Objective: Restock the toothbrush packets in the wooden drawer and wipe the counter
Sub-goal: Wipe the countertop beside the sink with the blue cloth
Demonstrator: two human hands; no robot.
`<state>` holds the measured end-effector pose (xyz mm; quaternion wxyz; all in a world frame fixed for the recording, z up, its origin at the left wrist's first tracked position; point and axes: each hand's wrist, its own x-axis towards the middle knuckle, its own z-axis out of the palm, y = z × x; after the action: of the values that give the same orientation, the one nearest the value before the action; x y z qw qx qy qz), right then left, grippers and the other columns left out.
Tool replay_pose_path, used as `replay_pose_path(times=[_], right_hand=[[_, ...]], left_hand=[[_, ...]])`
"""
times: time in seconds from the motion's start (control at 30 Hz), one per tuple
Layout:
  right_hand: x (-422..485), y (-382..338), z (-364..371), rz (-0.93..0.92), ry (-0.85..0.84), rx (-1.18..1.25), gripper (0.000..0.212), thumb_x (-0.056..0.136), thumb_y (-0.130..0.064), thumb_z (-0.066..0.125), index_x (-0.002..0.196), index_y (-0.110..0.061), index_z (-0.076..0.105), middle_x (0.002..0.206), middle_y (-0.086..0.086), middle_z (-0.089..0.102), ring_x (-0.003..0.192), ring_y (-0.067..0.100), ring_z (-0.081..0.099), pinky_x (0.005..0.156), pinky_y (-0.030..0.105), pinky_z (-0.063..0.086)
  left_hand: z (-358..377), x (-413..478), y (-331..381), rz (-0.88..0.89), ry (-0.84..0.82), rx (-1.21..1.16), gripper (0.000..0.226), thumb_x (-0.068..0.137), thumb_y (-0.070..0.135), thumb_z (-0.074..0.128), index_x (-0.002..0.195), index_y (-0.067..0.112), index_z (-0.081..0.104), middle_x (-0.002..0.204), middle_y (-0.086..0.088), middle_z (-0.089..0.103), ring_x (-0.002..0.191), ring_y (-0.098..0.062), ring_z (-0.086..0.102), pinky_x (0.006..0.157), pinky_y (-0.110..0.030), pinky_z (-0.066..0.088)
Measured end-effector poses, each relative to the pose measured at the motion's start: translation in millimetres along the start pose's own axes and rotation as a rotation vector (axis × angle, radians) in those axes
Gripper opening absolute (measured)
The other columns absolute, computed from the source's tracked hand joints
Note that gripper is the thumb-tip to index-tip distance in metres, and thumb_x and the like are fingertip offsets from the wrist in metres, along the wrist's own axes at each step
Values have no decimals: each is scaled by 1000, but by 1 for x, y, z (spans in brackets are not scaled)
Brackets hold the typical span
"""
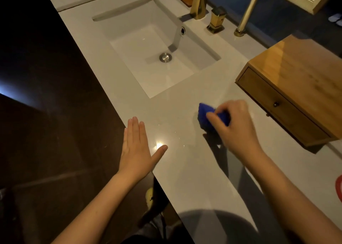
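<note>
Left hand [137, 147]: flat and spread wide, palm down at the near-left edge of the counter [187, 169], holding nothing; forearm reaches in from the near side, apparently bracing.

Sink [148, 45]: sunk into the counter, far-centre, with a gold tap [199, 1] behind it.

Blue cloth [204, 114]: bunched, pressed to the counter right of centre. Looks soft, light and pliable; best gripped as a wad from above.

Right hand [235, 125]: curled tight over the cloth, knuckles up, wrist bent down; blur suggests a wiping stroke.

Wooden drawer [277, 103]: far right, closed, small knob facing left. No toothbrush packets in view.
</note>
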<state>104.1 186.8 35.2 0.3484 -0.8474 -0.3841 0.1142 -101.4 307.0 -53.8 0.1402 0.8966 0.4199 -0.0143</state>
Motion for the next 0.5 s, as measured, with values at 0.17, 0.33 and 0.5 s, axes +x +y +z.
replay_pose_path(times=[0.17,0.33,0.5], right_hand=[[-15,37,33,40,-132,-244,36,88,-25,55,121,-12,46,140,10,33,128,25,30,106,40,31],[-41,45,52,-31,-248,-212,60,96,-28,37,147,-31,4,158,4,1,144,23,2,116,39,7],[-95,20,85,-214,-427,-260,71,87,-61,32,141,-46,-11,154,-4,-18,138,12,-28,108,37,-13]], left_hand=[[1,-1,-1,12,6,6,96,78,78,8,141,13,-22,148,-5,-32,136,-18,-33,107,-30,-24],[-5,1,-4,23,41,-26,81,87,60,11,147,7,0,158,-12,-7,142,-18,-17,113,-33,-11],[-10,11,-15,-14,81,-6,74,90,53,13,147,8,4,158,-13,-3,142,-18,-14,115,-35,-7]])
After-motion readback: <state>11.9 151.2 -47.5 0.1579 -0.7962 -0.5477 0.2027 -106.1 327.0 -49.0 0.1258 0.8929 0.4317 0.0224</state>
